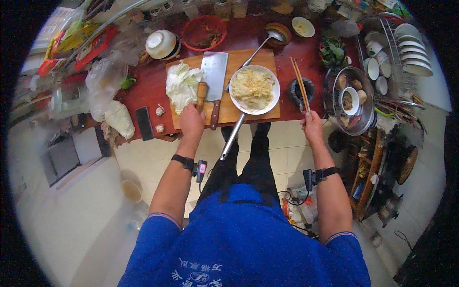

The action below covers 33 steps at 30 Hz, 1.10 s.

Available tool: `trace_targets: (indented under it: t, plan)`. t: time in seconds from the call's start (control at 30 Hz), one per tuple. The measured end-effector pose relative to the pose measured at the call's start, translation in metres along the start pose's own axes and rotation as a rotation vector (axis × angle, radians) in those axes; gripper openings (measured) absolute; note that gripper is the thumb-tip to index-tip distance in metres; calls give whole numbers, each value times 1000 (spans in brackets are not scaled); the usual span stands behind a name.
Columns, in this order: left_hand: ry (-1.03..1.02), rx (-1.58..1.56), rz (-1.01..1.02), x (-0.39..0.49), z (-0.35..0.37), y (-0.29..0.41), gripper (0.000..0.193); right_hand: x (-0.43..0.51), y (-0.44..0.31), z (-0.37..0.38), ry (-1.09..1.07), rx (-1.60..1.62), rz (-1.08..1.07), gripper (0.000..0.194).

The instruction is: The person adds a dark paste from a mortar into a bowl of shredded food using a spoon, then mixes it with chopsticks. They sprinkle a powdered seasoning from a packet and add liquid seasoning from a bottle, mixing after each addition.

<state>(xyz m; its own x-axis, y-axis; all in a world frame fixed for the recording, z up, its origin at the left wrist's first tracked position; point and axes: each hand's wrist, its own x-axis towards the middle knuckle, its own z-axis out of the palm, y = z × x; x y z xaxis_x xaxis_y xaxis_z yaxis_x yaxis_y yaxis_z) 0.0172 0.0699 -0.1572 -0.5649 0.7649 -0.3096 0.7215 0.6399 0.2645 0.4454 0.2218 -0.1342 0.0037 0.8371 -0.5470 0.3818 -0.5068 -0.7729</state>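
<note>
My left hand (192, 120) is closed round the lower part of a wooden pestle (202, 94), over the left part of a wooden cutting board (224, 121). Cabbage leaves (183, 84) lie beside it, and a cleaver (214, 75) lies on the board with its handle toward me. A white pan (252, 89) of pale, shredded-looking food stands on the board's right part, its metal handle overhanging the table edge. My right hand (313, 125) grips a pair of wooden chopsticks (300, 84), whose tips point away from me, above a dark stone mortar (311, 87).
A ladle (259, 48) leans from a bowl onto the board. Behind stand a red basket (223, 36) and an upturned bowl (156, 43). A phone (144, 123) and garlic (160, 110) lie left. To the right are a clear basin (371, 107) and a dish rack (392, 43).
</note>
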Motion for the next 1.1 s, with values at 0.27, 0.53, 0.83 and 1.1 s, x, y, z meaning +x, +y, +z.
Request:
trace_targets:
  t: [0.27,0.53,0.83,1.1]
  plan:
    - [-54,-218,-92,-11,-14,9,35,-12,0,-12,8,-157,-84,23]
    - [4,-247,282,-64,-59,36,34,-40,-31,-17,52,-148,-118,22]
    - [-124,-260,265,-68,-67,60,33,-130,-62,-24,-234,-493,-252,22]
    - [-575,-752,-83,-74,-55,56,39,-135,-58,-18,-293,-582,-205,26]
